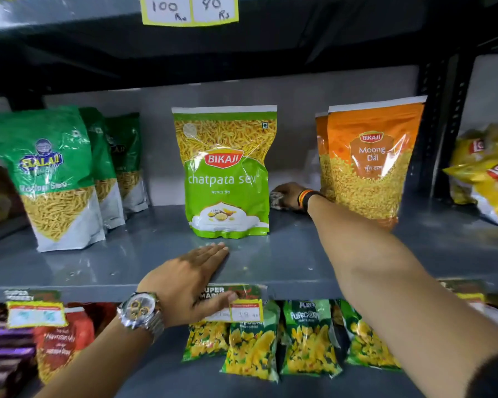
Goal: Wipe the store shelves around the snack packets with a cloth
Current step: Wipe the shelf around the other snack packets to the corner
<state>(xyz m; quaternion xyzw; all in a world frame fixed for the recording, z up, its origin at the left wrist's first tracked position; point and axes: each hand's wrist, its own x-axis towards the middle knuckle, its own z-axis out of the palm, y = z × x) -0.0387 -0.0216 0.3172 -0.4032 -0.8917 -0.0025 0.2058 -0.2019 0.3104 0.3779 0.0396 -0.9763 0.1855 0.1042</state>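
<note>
Here the right hand (286, 195) reaches deep onto the grey painted metal shelf (299, 262), into the gap between the upright green plastic Bikaji chatpata sev packet (227, 179) and the orange plastic Bikaji moong dal packet (371, 159). The fingers curl down over a small crumpled pale cloth (276, 198), pressing it against the shelf surface close beside the green packet's right edge; only a corner of the cloth shows, so its full size cannot be told. The left hand (193, 280) lies flat and spread on the shelf's front lip, holding nothing, fingertips just short of the green packet's base, thumb hanging over the yellow-edged price tag (246, 311).

Handling judgement: the cloth appears soft, light and limp. It will bunch and slip unless it is kept wadded under the palm with steady downward pressure. The shelf is rigid and smooth, and its reflections suggest low friction.

The stand-up pouches look light, with slick film surfaces and narrow bases; a sideways brush of the wrist is likely to tip them. If a pouch must be shifted, grasp it by the flat sealed top band or by both side edges, not by the bulging middle. The green and white Balaji packets (52, 179) stand well apart to the left.
</note>
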